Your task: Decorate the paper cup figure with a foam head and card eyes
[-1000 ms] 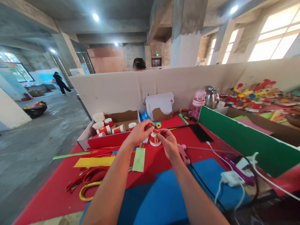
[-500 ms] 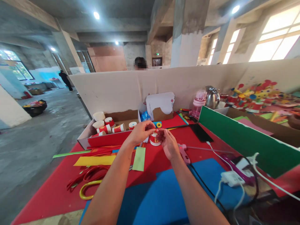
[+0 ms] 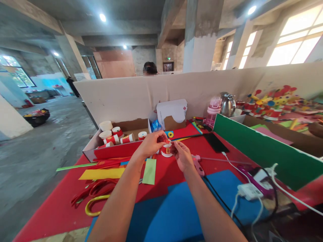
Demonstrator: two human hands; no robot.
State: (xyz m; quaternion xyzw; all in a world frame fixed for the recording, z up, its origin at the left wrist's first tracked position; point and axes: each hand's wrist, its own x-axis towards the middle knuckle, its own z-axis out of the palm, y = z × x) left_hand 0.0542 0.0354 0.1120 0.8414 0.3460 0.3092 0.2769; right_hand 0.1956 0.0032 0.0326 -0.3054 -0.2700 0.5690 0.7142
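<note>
A small red and white paper cup (image 3: pixel 166 151) with a yellow patch stands upside down on the red table surface, between my hands. My left hand (image 3: pixel 152 143) is at the cup's top left, thumb and fingers pinched on a small red strip (image 3: pixel 167 141). On the cup's right side, my right hand (image 3: pixel 183 155) has its thumb and fingers pressed together near the top edge; whatever is between them is too small to tell. Just right of that hand lies a pink glue gun (image 3: pixel 198 164). A light green paper strip (image 3: pixel 149 172) lies beside my left forearm.
An open box (image 3: pixel 114 151) at the left holds several paper cups. Scissors with yellow handles (image 3: pixel 92 206) and red handles (image 3: pixel 104 186) lie at front left. A phone (image 3: pixel 216 143), a green-sided box (image 3: pixel 264 153) and white cables with a plug (image 3: pixel 249 191) are at the right.
My right fingers have shifted slightly right, away from the cup's top, and more of the cup's front shows. My left hand stays pinched at the top.
</note>
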